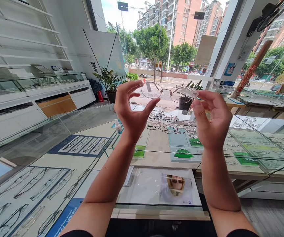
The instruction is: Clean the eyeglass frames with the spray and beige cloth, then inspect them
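A pair of thin-rimmed eyeglasses [154, 93] is held up at about eye level against the window, its lenses side by side. My left hand [133, 112] has its fingers at the left end of the frame, while its thumb reaches out under the left lens. At the other end, my right hand [213, 118] pinches the frame's right corner between thumb and fingers. Below both hands, several eyeglasses [170, 128] lie in rows on the glass counter [156, 154]. A small white spray bottle [118, 126] stands left of my left forearm.
Display cases with rows of frames [90, 144] extend left, and another glass case [255, 141] lies right. A shelf below holds a printed picture [176, 189]. Potted plants [109, 80] stand by the window. White cabinets [28, 115] line the left wall; a fan [268, 16] hangs upper right.
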Demonstrator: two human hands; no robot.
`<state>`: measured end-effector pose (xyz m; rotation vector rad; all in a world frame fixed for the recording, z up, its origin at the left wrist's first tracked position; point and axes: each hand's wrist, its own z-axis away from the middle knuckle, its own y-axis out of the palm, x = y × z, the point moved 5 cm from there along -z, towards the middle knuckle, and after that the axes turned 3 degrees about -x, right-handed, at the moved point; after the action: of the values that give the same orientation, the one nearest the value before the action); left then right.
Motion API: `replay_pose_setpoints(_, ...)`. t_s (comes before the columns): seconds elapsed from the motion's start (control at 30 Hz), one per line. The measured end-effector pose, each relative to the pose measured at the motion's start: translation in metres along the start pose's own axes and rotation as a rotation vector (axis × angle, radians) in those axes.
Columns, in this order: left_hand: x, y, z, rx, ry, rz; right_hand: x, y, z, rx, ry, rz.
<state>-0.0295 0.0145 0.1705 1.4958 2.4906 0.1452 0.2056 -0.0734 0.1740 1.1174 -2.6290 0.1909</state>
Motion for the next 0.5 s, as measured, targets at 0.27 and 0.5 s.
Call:
replay_pose_setpoints(0.27, -0.002, -0.003, 0.001, -0.029, -0.005, -0.005, -0.006, 0.001, 0.000, -0.001, 0.030, -0.030)
replay_pose_setpoints(0.5, -0.007, -0.003, 0.001, -0.006, -0.015, 0.037, -0.014, 0.002, -0.002, -0.002, 0.081, -0.120)
